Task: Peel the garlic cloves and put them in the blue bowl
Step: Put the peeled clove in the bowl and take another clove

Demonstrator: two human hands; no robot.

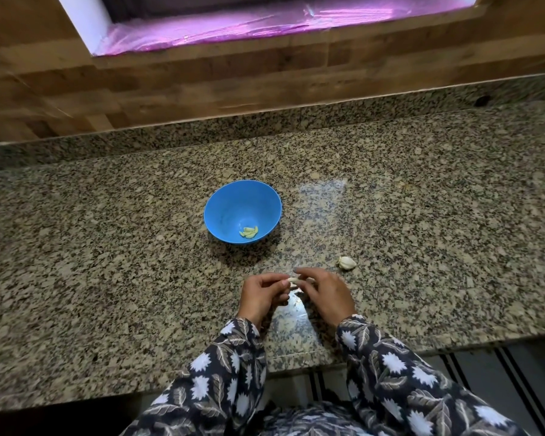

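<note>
Both the left hand and right hand pinched a pale, half-peeled garlic clove above the speckled granite counter, mid-peel; next, likely, stripping its skin and dropping it into the round blue plastic bowl.

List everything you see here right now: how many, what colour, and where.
counter: one, speckled granite
blue bowl: one, blue, middle of the counter
peeled cloves: a few, pale yellow-green, at the bottom of the blue bowl
garlic piece: one, white, unpeeled, on the counter to the right of the bowl and nearer the person
garlic clove: one, whitish, between left hand and right hand
wall: one, wood-brown, behind the counter
sheet: one, shiny purple, on the ledge above
sleeves: two, dark with white leaf print
left hand: one, pinches the garlic clove
right hand: one, pinches its other end
</note>
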